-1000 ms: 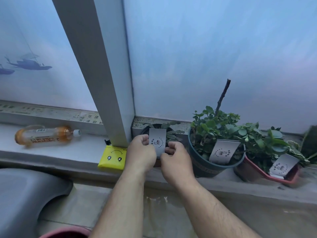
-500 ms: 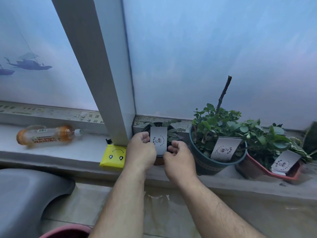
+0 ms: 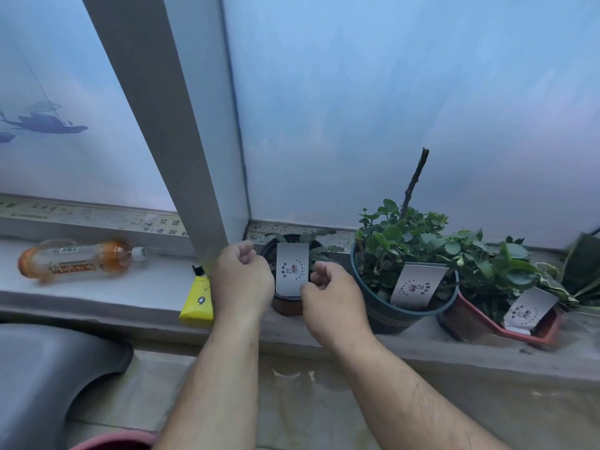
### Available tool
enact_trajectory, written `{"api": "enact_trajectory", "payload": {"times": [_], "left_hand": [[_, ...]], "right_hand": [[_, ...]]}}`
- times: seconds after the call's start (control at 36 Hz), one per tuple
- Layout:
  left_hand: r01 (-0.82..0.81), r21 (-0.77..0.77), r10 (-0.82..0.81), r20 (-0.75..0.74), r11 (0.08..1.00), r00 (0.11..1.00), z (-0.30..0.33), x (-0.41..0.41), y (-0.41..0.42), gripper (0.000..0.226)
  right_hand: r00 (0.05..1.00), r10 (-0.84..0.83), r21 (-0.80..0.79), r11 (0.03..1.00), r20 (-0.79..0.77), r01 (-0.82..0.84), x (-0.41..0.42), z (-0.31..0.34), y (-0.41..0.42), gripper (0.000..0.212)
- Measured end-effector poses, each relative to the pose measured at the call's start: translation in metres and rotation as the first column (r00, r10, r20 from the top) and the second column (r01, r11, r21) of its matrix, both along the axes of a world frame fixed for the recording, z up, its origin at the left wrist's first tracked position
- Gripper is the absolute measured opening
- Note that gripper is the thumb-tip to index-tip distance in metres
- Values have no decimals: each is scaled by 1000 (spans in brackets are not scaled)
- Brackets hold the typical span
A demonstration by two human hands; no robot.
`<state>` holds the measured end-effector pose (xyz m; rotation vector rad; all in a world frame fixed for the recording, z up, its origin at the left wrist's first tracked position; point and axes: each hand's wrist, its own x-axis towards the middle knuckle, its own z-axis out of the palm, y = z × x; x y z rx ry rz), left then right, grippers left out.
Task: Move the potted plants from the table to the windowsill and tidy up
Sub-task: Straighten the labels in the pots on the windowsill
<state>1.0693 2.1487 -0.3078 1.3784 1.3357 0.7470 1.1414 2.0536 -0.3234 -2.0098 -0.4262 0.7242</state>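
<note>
A small dark pot (image 3: 288, 305) with a low grey-green plant and a white card (image 3: 292, 269) stands on the grey windowsill (image 3: 97, 287), just right of the window post. My left hand (image 3: 242, 280) is curled against the pot's left side. My right hand (image 3: 331, 297) is curled at its right side, fingertips at the card's lower right corner. Further right stand a teal pot (image 3: 389, 316) with a leafy plant and a bare stick, and a red pot (image 3: 535, 332). Each has its own white card.
An orange-tinted plastic bottle (image 3: 78, 259) lies on the sill at the left. A yellow tube (image 3: 196, 303) lies beside my left wrist. The white window post (image 3: 181, 157) rises behind it. A striped-leaf plant (image 3: 581, 271) sits at the far right. A grey curved object (image 3: 48, 378) fills the lower left.
My left hand has slid a little left, so more of the card shows and more of the yellow tube is covered. The pot stays in its place.
</note>
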Motion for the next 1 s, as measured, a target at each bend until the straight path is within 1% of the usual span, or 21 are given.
{"api": "enact_trajectory", "payload": {"times": [0.08,0.17,0.22,0.25,0.31,0.39,0.44,0.5,0.56,0.61,0.67,0.72,0.83,0.89,1.0], "left_hand": [[65,-25,-66,-9,998,998,-1,3,-4,33],[111,-40,-112,-38,993,993,-1,3,-4,35],[156,-58,-160,-79,986,984,-3,3,-6,39],[178,-68,-184,-90,982,979,-3,3,-7,41],[220,-85,-228,-94,972,969,-5,3,-9,44],[268,-103,-277,-93,958,956,-6,5,-12,44],[288,-120,-299,-86,950,951,-7,4,-12,39],[297,-125,-308,-79,947,948,-7,3,-13,37],[299,-120,-309,-78,947,948,-7,3,-12,42],[298,-107,-307,-72,948,949,-6,3,-12,40],[303,-81,-309,-69,949,949,-6,4,-12,38],[317,-63,-321,-78,946,944,-4,3,-13,41],[325,-58,-330,-106,944,938,-8,2,-13,43],[323,-51,-327,-120,945,937,-8,2,-13,44],[314,-31,-315,-153,949,937,-8,2,-11,43]], "right_hand": [[1000,-2,-18,1000,-10,2,7,0,4,22],[1000,-8,-30,1000,-24,7,7,0,6,17],[999,-18,-32,999,-41,16,7,-2,8,25],[998,-27,-36,999,-54,25,7,-2,8,25],[997,-30,-45,999,-72,27,9,-4,9,13],[992,-62,-34,998,-106,58,9,-6,13,20],[988,-77,-23,997,-133,74,7,-5,15,33],[985,-89,-13,996,-149,88,5,-7,15,40],[985,-98,-6,995,-140,98,5,-8,14,38],[987,-102,-4,995,-125,103,5,-12,13,35],[990,-89,-2,996,-112,90,5,-17,12,37],[992,-66,0,998,-106,67,4,-19,11,38],[996,-41,6,999,-73,41,2,-21,9,41],[997,-35,4,999,-70,36,1,-20,8,40],[998,-34,7,999,-54,34,2,-18,5,28]]}}
